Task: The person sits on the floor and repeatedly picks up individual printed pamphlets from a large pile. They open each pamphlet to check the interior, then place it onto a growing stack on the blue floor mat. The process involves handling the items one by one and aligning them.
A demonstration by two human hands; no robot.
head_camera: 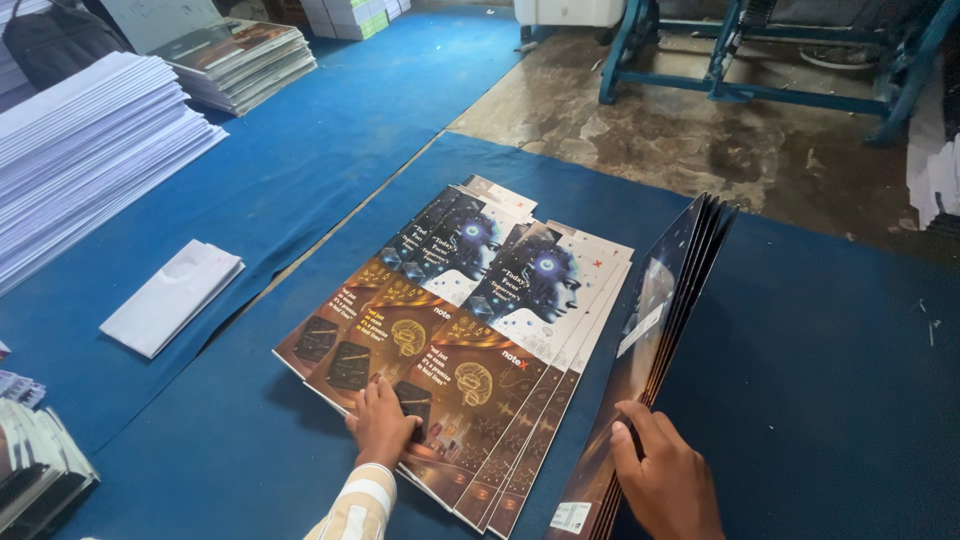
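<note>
At six o'clock on the blue worktop (800, 400), left hand (382, 422) pressed flat, fingers spread and closed on nothing, atop the near edge of fanned printed covers (480, 340). Just to its three o'clock, right hand (665, 475) with grip clamped on the lower edge of an upright bundle of covers (660, 340), thumb on the near face, fingers hidden behind the sheets. Bundle tilted on edge, leaning toward one o'clock, top corners splayed apart like pages, bottom corner near the frame's lower border. Fanned covers lying flat and overlapping in a stepped row, dark faces showing a pale profiled head above gold and brown panels, spread running from eight o'clock up to one o'clock. Striped sleeve cuff (360, 505) visible at the left wrist.

Farther out at nine o'clock, a folded white packet (172, 296) lying alone on the blue covering, well apart from the covers. At ten o'clock, a tall stack of white sheets (85, 150); at eleven o'clock, a lower pile of printed sheets (240, 62). At seven o'clock, edges of more stacked paper (35, 470). At one o'clock, stained concrete floor (680, 130) and a teal metal frame (740, 60).
</note>
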